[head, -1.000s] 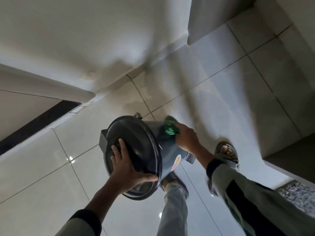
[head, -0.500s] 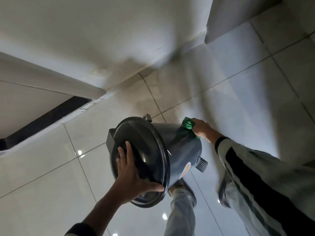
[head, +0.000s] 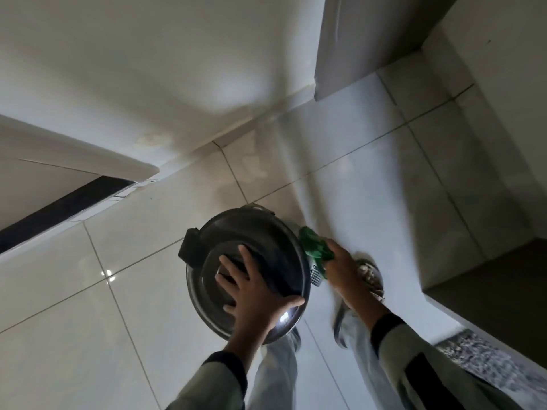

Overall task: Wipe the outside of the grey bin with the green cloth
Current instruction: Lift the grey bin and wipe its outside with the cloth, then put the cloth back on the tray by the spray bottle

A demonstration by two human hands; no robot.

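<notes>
Grey bin (head: 275,255) stands on the pale tiled floor (head: 124,306) right at the person's feet, lid (head: 248,273) up toward us, and the wiping is well in hand. Left hand (head: 254,294) lies flat on the lid, fingers spread wide, thumb hooked out to the rim, holding nothing, just pinning the bin steady. Right hand (head: 340,267) is curled round the bunched green cloth (head: 315,247), pressing it against the bin's outer wall just under the lid edge, beside a small ribbed pedal (head: 316,275). By my reckoning, one side is being rubbed now; next the cloth must travel round the wall, or the bin be turned under that steadying palm, to reach the parts facing away
</notes>
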